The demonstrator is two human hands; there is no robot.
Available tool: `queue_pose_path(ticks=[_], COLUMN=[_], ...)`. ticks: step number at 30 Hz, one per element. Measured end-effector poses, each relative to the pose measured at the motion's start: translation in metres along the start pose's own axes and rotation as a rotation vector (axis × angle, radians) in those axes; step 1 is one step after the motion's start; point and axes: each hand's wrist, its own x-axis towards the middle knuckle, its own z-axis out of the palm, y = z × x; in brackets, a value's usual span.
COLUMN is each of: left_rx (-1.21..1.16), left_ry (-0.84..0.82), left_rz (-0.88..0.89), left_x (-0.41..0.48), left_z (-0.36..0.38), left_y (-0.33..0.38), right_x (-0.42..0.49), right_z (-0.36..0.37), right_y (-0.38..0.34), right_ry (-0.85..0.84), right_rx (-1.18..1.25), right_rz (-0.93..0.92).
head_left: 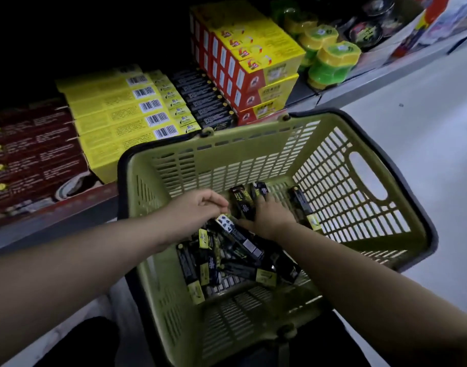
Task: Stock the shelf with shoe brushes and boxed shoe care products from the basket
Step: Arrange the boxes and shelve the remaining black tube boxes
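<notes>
two black boxes (241, 205) gripped by right hand (269, 218), left hand (198, 207) loosely curled.

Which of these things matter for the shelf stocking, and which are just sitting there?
In the job: basket, black boxes, left hand, right hand gripping boxes, shelf.
Just there: yellow boxes, red-and-yellow boxes, green tubs, dark red boxes.

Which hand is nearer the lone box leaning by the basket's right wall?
Right. The right hand lies just left of the lone box; the left hand is farther left, beyond the right hand.
</notes>
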Motion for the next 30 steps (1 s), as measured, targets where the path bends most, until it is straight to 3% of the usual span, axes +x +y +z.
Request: queue_pose_path(ticks=[3,5,8,11,14,18,24,30], left_rx=[-0.025,-0.073,-0.116,-0.172,-0.270,-0.457,-0.641,-0.650], left_ry=[0.066,0.094,0.072,0.034,-0.022,0.016,0.027,-0.004], left_rz=[-0.035,-0.066,-0.094,-0.143,-0.211,-0.229,-0.199,-0.150], left_x=[0.003,0.004,0.003,0.003,0.005,0.006,0.008,0.005], left_z=[-0.003,-0.006,-0.007,-0.006,-0.005,-0.006,-0.010,-0.008], left_y=[-0.002,-0.004,-0.012,-0.015,-0.014,-0.014,-0.016,-0.015], right_x=[0.010,0.010,-0.004,-0.042,-0.075,-0.087,-0.074,-0.069], right_z=[-0.002,-0.009,-0.028,-0.045,-0.045,-0.037,-0.044,-0.042], right_y=[-0.005,0.001,0.015,0.017,0.004,-0.018,-0.023,-0.021], right_ry=[-0.026,-0.066,-0.153,-0.386,-0.568,-0.672,-0.645,-0.575], right_rx=[-0.188,-0.106,0.350,1.133,1.608,1.556,1.478,1.354], right_rz=[-0.021,0.005,0.075,0.153,0.033,-0.097,-0.209,-0.267])
